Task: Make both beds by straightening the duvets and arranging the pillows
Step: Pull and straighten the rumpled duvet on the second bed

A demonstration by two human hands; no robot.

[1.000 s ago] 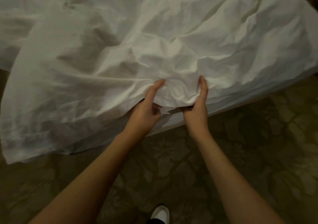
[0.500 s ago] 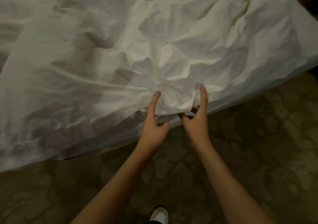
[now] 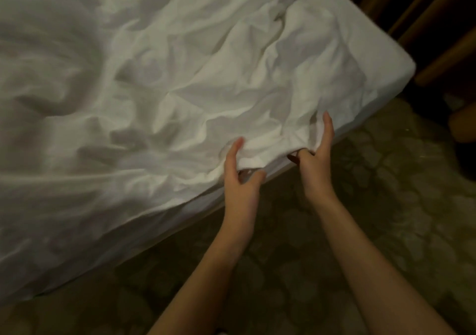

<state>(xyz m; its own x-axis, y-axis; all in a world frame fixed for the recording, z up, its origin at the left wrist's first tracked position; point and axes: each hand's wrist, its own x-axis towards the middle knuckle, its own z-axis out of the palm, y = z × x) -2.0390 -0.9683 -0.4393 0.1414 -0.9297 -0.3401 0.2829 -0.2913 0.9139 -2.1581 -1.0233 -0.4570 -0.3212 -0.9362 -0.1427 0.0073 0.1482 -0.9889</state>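
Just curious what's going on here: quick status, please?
Left hand and right hand both grip the edge of the crumpled white fabric duvet. Duvet still rumpled on the bed. Nothing in the way; patterned carpet underfoot.

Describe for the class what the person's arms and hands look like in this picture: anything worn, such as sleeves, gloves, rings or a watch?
Both forearms are bare as far as the picture shows: no sleeves reach into view. The left hand and the right hand wear no gloves. No watch, bracelet or ring shows, though dim light and blur could hide something small.
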